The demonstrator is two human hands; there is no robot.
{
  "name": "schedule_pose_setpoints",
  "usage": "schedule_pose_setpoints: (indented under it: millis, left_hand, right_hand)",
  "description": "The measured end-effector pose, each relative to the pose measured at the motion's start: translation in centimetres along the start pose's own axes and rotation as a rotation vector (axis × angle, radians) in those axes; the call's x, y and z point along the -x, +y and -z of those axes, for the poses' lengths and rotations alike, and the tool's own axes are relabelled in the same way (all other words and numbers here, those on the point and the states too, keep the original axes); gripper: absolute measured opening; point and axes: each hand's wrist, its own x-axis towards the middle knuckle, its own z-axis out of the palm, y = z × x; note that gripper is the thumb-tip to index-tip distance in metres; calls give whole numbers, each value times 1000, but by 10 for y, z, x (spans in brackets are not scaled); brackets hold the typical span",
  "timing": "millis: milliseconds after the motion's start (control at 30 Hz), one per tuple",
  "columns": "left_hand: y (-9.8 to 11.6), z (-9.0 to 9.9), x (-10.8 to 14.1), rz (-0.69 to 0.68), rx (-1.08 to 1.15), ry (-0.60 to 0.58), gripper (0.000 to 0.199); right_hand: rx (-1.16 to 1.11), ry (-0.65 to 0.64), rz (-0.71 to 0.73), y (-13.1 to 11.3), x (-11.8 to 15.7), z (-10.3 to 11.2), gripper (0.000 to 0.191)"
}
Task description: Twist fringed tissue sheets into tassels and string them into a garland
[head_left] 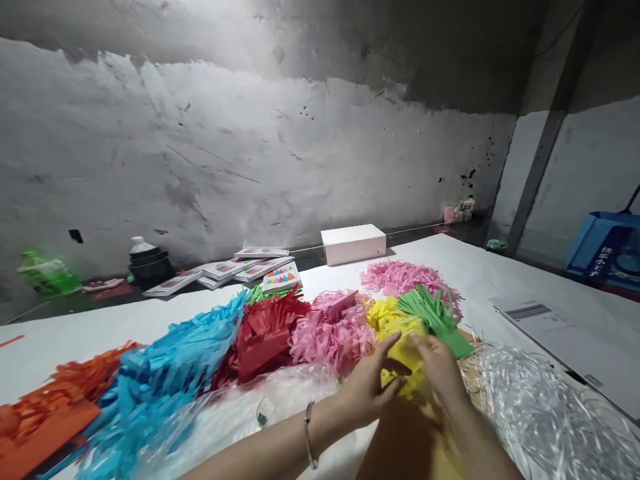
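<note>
My left hand, a bangle on its wrist, is beside a bunch of fringed yellow tissue paper, fingers apart and curved. My right hand pinches a yellow fringed paper piece between thumb and fingers, slightly blurred. Just beyond it lies a green paper fringe. Pink fringes sit to the left of the yellow, and a dark red bunch is beside them. Under my hands is a brown cardboard surface, partly in shadow.
Blue and orange fringes spread leftward. A clear plastic bag lies in front. Shiny clear strips heap at right, near a flat white carton. Behind stand a white box and several printed packs.
</note>
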Motion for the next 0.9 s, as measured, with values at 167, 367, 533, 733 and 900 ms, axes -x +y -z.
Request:
schedule_pose_setpoints:
  millis: [167,367,533,733,900]
  left_hand:
    - [-22,13,-34,50,-232,17,22]
    - [-47,-11,-56,21,-414,-228,15]
    - [-53,-12,-44,40,-449,-225,6]
    - [-42,16,-56,138,-314,106,17]
    - [-36,36,-81,249,18,331,26]
  right_hand:
    - [84,539,-63,-1,-19,56,66]
    - [364,489,46,8,-26,62,55]
    - [569,275,256,19,-23,40,57]
    - [646,47,612,15,-9,24,66]
    - [734,268,600,9,-4,27,51]
